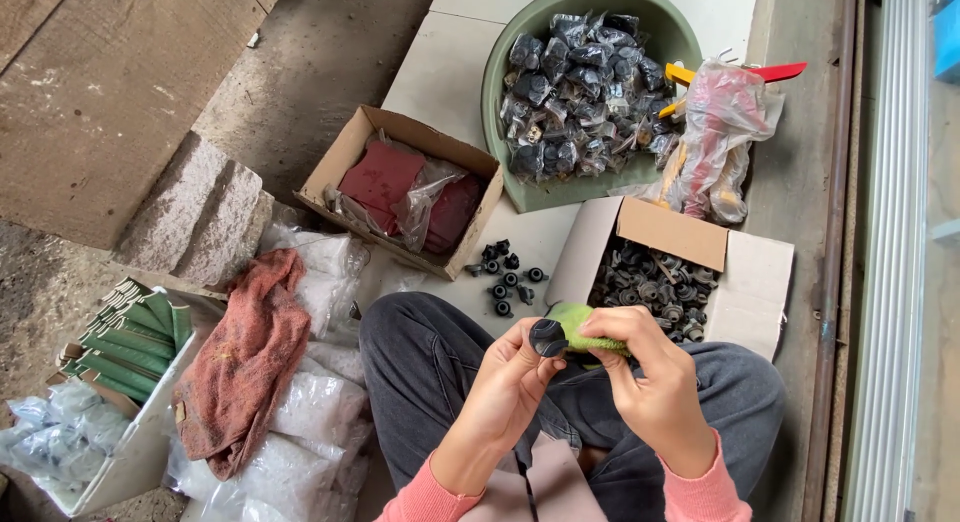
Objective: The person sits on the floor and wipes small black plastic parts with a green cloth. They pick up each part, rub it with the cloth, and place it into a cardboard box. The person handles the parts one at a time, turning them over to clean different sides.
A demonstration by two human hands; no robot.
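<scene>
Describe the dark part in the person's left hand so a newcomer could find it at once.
Start at the big green basin, then drop to the grey-trousered lap. The left hand pinches a small dark round part against a green cloth. Unlike the loose parts on the floor, it is held up.

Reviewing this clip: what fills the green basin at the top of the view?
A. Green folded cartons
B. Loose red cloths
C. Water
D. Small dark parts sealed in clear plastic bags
D: the green basin is heaped with small dark parts in clear plastic bags; the red material sits in a separate cardboard box.
</scene>
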